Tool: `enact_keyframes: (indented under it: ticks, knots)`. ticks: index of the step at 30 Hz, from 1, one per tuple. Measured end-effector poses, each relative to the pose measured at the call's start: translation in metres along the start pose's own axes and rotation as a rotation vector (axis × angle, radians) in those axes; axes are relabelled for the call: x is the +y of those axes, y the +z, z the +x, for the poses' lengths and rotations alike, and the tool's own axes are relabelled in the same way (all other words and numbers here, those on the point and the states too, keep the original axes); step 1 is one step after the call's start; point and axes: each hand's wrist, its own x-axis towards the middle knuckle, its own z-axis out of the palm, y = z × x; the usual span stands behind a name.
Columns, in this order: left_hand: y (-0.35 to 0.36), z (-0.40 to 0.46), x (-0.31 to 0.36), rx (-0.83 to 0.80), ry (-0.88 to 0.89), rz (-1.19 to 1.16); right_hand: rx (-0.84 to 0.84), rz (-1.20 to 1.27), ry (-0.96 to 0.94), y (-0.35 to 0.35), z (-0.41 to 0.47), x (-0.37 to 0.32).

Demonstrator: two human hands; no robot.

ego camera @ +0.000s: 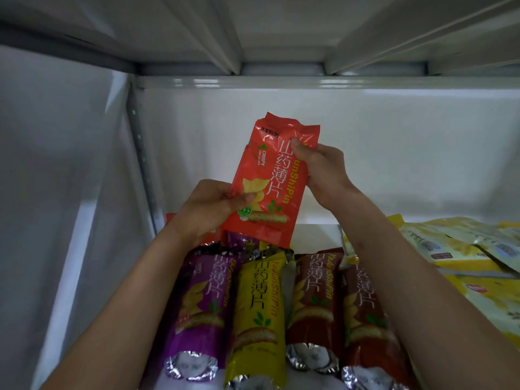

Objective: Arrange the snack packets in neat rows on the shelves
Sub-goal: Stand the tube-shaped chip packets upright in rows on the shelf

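An orange-red yam crisp packet (274,178) is held upright above the white shelf (315,229), in front of the back wall. My left hand (209,209) pinches its lower left edge between thumb and fingers. My right hand (318,170) grips its upper right edge, thumb on the front. Below the hands lies a row of packets on the shelf: a purple packet (199,305), a yellow packet (260,311) and two dark red packets (313,302) (368,319), side by side. More orange and purple packets sit partly hidden behind this row.
A loose pile of pale yellow packets (461,254) covers the right side of the shelf. The white side wall (70,192) stands at the left. The underside of the shelf above (253,38) hangs close overhead.
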Motion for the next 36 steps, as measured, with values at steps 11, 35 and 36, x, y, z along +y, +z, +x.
enact_keyframes:
  ticks: [11, 35, 36]
  knots:
    - [-0.012, -0.113, -0.023, 0.441, -0.051, -0.183, -0.221, 0.014, 0.025, 0.086, -0.048, 0.004]
    - [-0.094, -0.526, -0.096, 1.284, -0.270, -0.074, -1.070, 0.081, 0.346, 0.320, -0.414, 0.057]
    - [-0.095, -0.533, -0.101, 1.301, -0.275, -0.088, -1.096, 0.078, 0.353, 0.325, -0.422, 0.059]
